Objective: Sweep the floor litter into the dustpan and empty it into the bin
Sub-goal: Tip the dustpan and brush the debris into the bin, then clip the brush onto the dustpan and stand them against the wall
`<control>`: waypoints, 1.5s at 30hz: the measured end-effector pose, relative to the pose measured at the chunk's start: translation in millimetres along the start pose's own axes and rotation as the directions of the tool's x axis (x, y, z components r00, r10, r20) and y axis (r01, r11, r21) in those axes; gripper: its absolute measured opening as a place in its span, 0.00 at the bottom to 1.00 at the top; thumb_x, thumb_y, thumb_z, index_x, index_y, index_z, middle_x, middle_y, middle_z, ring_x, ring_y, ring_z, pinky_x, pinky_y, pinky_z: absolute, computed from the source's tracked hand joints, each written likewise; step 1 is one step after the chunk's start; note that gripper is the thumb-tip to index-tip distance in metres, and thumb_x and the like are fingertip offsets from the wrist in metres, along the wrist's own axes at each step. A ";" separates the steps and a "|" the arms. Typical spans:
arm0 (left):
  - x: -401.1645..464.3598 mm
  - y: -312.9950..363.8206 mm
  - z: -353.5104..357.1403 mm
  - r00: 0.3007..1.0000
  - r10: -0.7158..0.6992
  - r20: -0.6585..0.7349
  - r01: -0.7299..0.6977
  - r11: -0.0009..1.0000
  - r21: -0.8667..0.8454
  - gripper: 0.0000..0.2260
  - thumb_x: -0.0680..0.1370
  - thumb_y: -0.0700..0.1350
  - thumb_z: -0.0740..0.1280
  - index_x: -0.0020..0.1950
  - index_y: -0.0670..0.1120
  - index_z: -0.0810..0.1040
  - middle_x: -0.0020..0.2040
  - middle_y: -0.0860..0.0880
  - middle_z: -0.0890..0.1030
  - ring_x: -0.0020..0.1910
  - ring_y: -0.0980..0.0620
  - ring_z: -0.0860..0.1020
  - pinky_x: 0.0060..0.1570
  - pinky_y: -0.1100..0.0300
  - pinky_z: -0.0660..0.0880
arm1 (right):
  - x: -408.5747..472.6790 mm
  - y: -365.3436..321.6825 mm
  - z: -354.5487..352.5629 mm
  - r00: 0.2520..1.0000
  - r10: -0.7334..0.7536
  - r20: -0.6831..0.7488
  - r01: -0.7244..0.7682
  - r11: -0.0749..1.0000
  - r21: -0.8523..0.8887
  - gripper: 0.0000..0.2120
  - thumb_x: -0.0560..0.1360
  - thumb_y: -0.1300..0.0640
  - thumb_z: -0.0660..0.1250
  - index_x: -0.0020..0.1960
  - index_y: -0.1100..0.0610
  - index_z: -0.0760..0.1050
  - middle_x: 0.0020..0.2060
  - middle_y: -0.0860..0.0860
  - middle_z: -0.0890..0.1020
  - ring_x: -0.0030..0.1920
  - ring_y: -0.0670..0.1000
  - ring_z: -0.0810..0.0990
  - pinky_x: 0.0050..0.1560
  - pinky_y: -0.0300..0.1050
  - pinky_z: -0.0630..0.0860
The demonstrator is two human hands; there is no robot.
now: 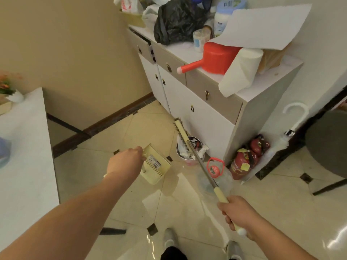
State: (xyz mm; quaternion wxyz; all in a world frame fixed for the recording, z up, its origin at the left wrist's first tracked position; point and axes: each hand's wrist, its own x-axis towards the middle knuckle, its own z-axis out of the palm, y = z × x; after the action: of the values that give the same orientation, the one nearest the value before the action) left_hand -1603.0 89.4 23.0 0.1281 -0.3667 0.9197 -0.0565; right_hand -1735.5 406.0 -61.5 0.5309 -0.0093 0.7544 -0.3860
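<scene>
- I see my left hand (125, 162) reaching forward and gripping the top of the cream dustpan (156, 166); the fingers are on the far side, so I cannot tell exactly how they wrap it, but the pan hangs from that hand above the floor.
- The dustpan is tilted, its comb-toothed edge and a label facing me, and it sits just left of the bin (189, 150).
- My right hand (237, 215) is curled tight round the cream grip at the end of the broom (199, 160), with the rounded cap of the handle poking out below the fist.
- The broom's metal shaft runs up and away from that hand, crossing over the bin, and its brush head is raised off the floor in front of the cabinet (197, 109).
- The bin is a small round metal one, standing on the tiled floor (131, 203) against the foot of the cabinet, and it is full of crumpled white paper and scraps.
- Just right of the bin stands a clear plastic water jug (216, 171) with a red cap and handle; the broom shaft passes in front of it.
- Beyond the jug, two red fire extinguishers (244, 162) lean at the cabinet's end.
- On the cabinet top I can make out a red ladle (212, 61), a paper roll (240, 72) and a black bag (176, 21).
</scene>
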 end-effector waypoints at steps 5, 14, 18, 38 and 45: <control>28.6 -46.4 42.6 0.998 0.018 0.055 -0.011 0.993 -0.117 0.11 0.84 0.55 0.60 0.56 0.48 0.73 0.41 0.49 0.74 0.41 0.44 0.76 0.35 0.53 0.71 | -23.7 -29.5 45.3 0.997 -0.002 -0.080 0.000 1.000 -0.024 0.10 0.79 0.60 0.67 0.41 0.63 0.73 0.28 0.55 0.72 0.25 0.52 0.70 0.23 0.42 0.67; 63.6 -110.3 89.2 0.991 0.074 0.111 -0.045 0.968 -0.247 0.11 0.84 0.55 0.60 0.56 0.47 0.73 0.48 0.46 0.81 0.47 0.42 0.79 0.37 0.53 0.71 | 7.2 -86.0 134.1 0.988 0.079 -0.134 -0.077 0.997 0.025 0.09 0.80 0.62 0.66 0.42 0.61 0.72 0.32 0.56 0.72 0.24 0.49 0.68 0.23 0.40 0.65; 68.4 -128.3 92.3 0.991 0.078 0.108 -0.047 0.963 -0.265 0.11 0.84 0.54 0.60 0.57 0.47 0.73 0.49 0.45 0.81 0.47 0.42 0.79 0.38 0.53 0.70 | -3.9 -106.4 154.9 0.986 0.077 -0.149 -0.076 0.997 0.011 0.08 0.79 0.61 0.67 0.42 0.62 0.72 0.32 0.56 0.72 0.24 0.49 0.69 0.24 0.41 0.66; 95.3 -165.5 60.5 0.998 0.031 0.051 -0.016 0.965 -0.263 0.13 0.84 0.56 0.59 0.56 0.47 0.74 0.41 0.48 0.77 0.40 0.45 0.77 0.35 0.55 0.71 | 10.7 -282.7 227.7 0.998 -0.034 0.044 0.020 0.954 0.299 0.04 0.77 0.67 0.63 0.52 0.62 0.73 0.33 0.54 0.73 0.24 0.45 0.71 0.21 0.35 0.67; 125.1 -175.0 44.0 0.991 -0.056 0.120 0.086 0.962 -0.259 0.14 0.84 0.57 0.58 0.55 0.48 0.74 0.41 0.48 0.79 0.40 0.45 0.78 0.36 0.55 0.76 | 58.4 -337.1 228.4 0.982 0.010 0.187 -0.070 0.945 0.318 0.08 0.75 0.70 0.60 0.51 0.62 0.71 0.33 0.55 0.72 0.21 0.46 0.71 0.21 0.34 0.71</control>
State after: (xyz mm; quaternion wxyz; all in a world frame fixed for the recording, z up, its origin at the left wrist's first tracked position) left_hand -1562.6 -124.0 -8.9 0.1271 -0.4159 0.8967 0.0823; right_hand -1709.9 13.9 60.2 0.6000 0.0580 0.6288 -0.4911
